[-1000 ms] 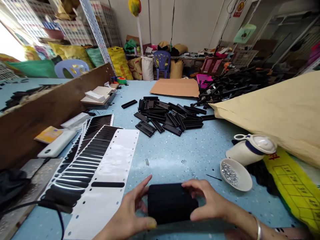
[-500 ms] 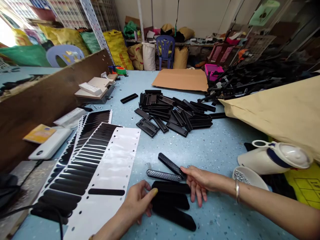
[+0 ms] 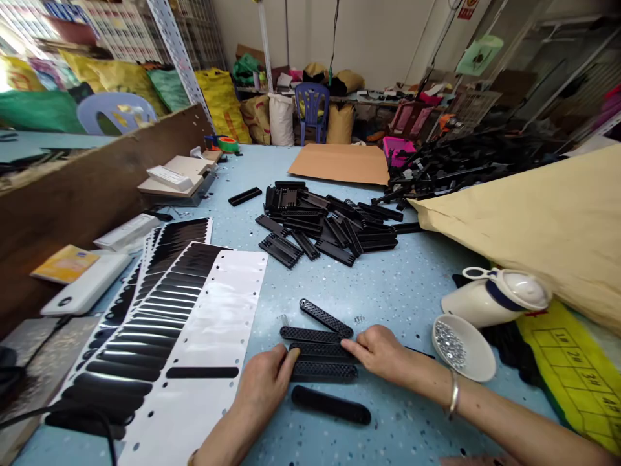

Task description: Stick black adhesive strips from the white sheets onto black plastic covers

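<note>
A small row of black textured strips lies in front of me. My left hand point(image 3: 266, 380) has its thumb and fingers closed at the left end of the middle textured strip point(image 3: 320, 351). At that strip's right end rests the index fingertip of my right hand point(image 3: 381, 349), the other fingers curled. Just beyond is another textured strip point(image 3: 310, 334), with a slanted one point(image 3: 325, 317) behind it. Nearer me lie a third strip of the row point(image 3: 325, 371) and a separate smooth black one point(image 3: 331, 406).
Left lie white sheets point(image 3: 237, 291) bearing black adhesive-looking strips point(image 3: 160, 310). A heap of black plastic pieces point(image 3: 334, 223) sits farther back. On the right are a white bowl point(image 3: 480, 362) of small shiny parts, a lidded cream mug point(image 3: 470, 303) and brown paper point(image 3: 524, 207).
The fanned black strips now lie in line with their textured faces showing, one smooth strip apart nearer me. My right hand has turned from half-open to curled, its index finger on a strip.
</note>
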### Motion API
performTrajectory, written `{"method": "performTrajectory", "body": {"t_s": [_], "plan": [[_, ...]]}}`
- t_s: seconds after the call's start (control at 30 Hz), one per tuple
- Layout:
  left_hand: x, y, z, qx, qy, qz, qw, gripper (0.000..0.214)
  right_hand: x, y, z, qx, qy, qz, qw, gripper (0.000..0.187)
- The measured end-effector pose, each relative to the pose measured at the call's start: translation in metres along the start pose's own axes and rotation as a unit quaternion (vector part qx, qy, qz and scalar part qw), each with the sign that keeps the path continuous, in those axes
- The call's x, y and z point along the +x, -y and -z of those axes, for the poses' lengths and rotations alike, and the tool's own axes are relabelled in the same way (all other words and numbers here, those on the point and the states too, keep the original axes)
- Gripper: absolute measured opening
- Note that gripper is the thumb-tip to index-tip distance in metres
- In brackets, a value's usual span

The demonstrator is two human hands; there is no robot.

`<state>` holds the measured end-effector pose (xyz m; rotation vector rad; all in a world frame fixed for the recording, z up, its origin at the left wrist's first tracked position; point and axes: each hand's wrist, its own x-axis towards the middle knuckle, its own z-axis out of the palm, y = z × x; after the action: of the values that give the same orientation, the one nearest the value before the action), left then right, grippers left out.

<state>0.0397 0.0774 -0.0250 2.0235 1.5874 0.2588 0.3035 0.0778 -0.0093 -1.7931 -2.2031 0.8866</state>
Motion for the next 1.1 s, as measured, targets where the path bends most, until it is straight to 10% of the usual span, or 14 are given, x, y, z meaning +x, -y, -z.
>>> {"method": "performTrajectory", "body": {"t_s": [0.23,0.47,0.73,0.9,1.1], "plan": [[0.017,0.014,0.013,-0.196,-0.213,0.010,0.957,0.041,0.010,-0.007,-0.010,0.004,-0.173,0.008,0.985,0.027],[0.066,-0.012,-0.001,-0.322,-0.098,-0.060,0.940,0.048,0.033,-0.001,-0.018,-0.017,-0.133,0.074,0.988,0.018],[0.028,-0.014,-0.007,-0.370,-0.087,-0.046,0.924,0.041,-0.024,-0.006,-0.012,0.003,-0.215,0.029,0.976,0.021],[0.003,0.003,-0.016,-0.419,-0.121,-0.016,0.900,0.050,-0.087,-0.004,-0.046,0.046,-0.197,0.002,0.979,0.021],[-0.002,-0.012,-0.034,-0.386,-0.155,-0.002,0.909,0.054,-0.079,0.011,-0.083,-0.023,-0.251,-0.011,0.968,0.012]]}}
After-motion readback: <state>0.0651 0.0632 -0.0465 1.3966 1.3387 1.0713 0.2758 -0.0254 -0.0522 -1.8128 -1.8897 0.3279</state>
